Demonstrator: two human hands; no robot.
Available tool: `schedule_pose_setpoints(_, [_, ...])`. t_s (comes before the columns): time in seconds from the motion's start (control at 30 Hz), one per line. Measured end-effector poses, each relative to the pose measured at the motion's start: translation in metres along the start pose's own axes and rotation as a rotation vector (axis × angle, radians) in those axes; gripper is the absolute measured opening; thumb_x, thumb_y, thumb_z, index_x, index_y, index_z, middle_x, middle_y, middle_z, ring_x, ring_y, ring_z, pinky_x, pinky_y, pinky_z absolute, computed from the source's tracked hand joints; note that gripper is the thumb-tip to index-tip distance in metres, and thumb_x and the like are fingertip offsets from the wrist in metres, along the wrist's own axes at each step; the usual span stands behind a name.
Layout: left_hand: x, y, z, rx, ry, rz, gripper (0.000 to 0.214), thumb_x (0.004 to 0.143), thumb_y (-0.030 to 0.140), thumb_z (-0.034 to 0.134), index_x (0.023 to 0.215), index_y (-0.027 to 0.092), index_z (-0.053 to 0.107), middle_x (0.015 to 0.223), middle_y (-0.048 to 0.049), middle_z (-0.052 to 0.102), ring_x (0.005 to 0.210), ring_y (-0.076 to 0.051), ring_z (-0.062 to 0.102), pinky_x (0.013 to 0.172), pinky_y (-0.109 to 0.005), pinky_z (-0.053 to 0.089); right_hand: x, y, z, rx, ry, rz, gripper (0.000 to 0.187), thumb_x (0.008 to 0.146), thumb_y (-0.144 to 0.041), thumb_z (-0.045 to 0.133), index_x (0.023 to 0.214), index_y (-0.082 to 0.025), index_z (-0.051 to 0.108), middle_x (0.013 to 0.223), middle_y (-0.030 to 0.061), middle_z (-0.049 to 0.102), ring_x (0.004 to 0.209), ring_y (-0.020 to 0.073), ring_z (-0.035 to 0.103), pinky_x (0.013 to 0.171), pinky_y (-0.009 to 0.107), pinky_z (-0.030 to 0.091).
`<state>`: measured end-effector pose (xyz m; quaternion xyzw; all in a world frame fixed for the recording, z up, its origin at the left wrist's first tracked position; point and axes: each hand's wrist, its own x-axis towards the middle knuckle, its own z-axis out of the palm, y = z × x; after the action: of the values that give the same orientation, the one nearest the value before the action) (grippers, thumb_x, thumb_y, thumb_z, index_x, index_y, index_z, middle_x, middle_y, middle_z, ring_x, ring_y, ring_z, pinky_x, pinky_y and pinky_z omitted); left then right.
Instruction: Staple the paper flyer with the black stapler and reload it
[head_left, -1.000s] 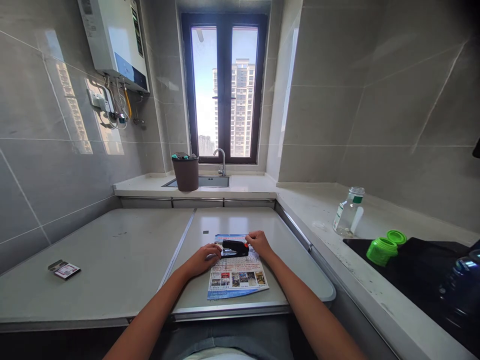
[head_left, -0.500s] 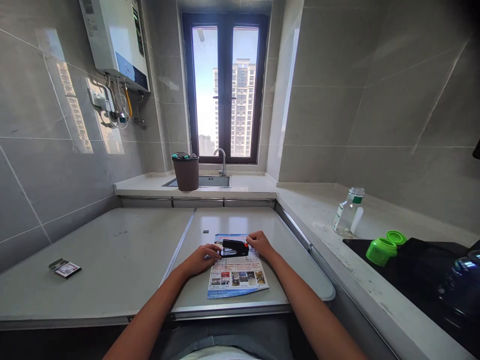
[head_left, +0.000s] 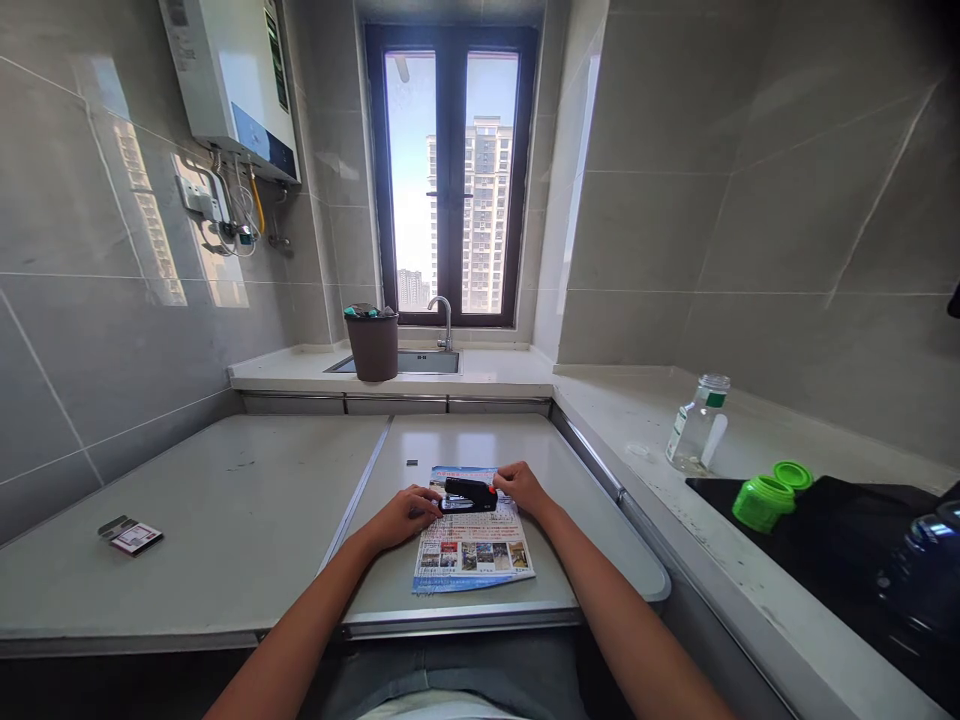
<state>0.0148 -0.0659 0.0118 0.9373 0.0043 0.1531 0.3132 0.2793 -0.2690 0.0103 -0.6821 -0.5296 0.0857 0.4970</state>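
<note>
A black stapler (head_left: pixel 471 495) with a red spot at its right end lies sideways over a printed leaflet (head_left: pixel 474 560) on the table. My left hand (head_left: pixel 409 508) is closed at the stapler's left end, its fingertips on the jaw. At the other end, my right hand (head_left: pixel 519 484) pinches the stapler beside the red spot. Part of the leaflet's upper area is covered by the stapler and my fingers. Just beyond the leaflet's top left corner lies a small dark strip that looks like staples (head_left: pixel 412 463).
A small box with a label (head_left: pixel 133 537) lies on the left table panel (head_left: pixel 225 490). On the right counter stand a clear bottle (head_left: pixel 697 425) and an open green jar (head_left: pixel 762 502). A brown bin (head_left: pixel 373 346) stands by the sink (head_left: pixel 427 362), under the window.
The leaflet has shifted slightly to the left and away from me. Both hands and the stapler stay almost where they were.
</note>
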Motion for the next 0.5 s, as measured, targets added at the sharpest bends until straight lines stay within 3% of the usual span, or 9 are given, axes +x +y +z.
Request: schedule_pose_setpoints(0.5, [0.0025, -0.0064, 0.003, -0.038, 0.004, 0.008, 0.024, 0.101, 0.037, 0.067, 0.105, 0.028, 0.09, 0.135, -0.009, 0.076, 0.125, -0.029, 0.067, 0.112, -0.041, 0.047, 0.001, 0.0079, 0.0013, -0.06, 0.013, -0.066, 0.041, 0.081, -0.038, 0.051, 0.058, -0.025, 0.02, 0.062, -0.0052, 0.018, 0.062, 0.0095, 0.018, 0.059, 0.029, 0.015])
